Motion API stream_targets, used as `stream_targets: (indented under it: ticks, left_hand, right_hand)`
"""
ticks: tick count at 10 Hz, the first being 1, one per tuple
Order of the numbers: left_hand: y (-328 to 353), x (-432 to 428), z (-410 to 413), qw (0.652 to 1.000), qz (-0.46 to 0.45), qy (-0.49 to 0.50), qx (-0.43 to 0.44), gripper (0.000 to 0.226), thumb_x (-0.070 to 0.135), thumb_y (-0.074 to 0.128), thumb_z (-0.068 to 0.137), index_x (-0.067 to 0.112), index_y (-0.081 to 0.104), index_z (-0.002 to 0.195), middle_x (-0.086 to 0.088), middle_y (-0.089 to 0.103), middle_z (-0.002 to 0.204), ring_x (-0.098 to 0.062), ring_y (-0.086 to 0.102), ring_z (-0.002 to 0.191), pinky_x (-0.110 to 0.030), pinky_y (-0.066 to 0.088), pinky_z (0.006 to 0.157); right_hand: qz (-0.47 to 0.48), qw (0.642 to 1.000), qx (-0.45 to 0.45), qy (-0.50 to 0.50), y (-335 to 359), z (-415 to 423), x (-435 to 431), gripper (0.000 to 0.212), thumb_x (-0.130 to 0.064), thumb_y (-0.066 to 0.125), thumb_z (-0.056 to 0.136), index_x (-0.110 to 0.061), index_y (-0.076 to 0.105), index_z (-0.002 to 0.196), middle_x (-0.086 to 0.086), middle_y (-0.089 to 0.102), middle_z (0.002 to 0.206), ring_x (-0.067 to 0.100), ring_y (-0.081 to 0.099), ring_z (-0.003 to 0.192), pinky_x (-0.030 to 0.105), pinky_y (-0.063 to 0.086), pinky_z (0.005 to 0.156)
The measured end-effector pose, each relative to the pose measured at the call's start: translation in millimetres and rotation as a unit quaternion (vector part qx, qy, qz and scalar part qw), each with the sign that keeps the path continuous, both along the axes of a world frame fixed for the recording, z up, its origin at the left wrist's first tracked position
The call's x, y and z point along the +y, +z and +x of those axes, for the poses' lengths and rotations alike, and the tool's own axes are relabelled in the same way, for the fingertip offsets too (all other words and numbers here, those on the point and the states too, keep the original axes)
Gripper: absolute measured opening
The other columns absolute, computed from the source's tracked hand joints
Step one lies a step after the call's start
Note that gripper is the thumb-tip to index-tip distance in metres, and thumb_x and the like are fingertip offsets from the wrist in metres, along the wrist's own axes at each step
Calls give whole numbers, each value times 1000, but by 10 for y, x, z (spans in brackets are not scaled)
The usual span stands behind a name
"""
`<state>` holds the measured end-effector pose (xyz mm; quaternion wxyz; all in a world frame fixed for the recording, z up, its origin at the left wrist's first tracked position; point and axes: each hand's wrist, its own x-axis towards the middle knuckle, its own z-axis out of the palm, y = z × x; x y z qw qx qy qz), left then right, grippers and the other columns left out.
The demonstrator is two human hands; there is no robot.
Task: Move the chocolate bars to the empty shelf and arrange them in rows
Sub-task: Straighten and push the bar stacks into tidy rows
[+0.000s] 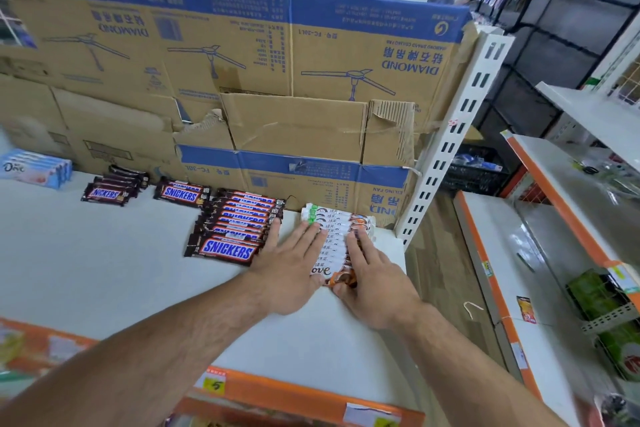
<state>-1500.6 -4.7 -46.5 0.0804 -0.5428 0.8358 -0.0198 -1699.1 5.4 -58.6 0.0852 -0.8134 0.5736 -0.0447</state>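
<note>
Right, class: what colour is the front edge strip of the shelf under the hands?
Orange edge strip, with a yellow price tag; head view shows it.

Flattened cardboard fan boxes (242,55) form the backing; white slotted upright (453,139) beside them; wood-grain floor (434,253); black grid panels (571,10) at right.

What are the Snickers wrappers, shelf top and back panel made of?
Snickers wrappers: glossy plastic film, probably; sheen and crimped ends. Shelf top: smooth white surface, painted metal or laminate, unclear. Back panel: corrugated cardboard, matte brown; torn edge shows fluting.
</note>
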Motion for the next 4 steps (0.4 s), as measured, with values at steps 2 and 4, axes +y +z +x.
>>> stream_targets:
  ticks: [2, 4]
  left_hand:
    - [34, 19, -9, 1000, 7, 8, -8, 75, 58, 16, 97, 18, -18, 151, 0, -18, 161, -16, -21, 146, -60, -13, 112]
    - [146, 147, 55, 998, -6, 9, 63, 83, 59, 29, 94, 15, -10, 153, -3, -17, 161, -17, -21, 146, -59, -9, 114]
  right_hand:
    - [22, 999, 40, -12, 101, 46, 12, 90, -66, 36, 88, -23, -9, 154, -2, -12, 163, 27, 22, 144, 42, 35, 110]
    - [11, 995, 70, -75, 221, 147, 146, 90, -65, 39, 87, -24, -6, 154, -1, -9, 163, 30, 30, 139, 44, 41, 103]
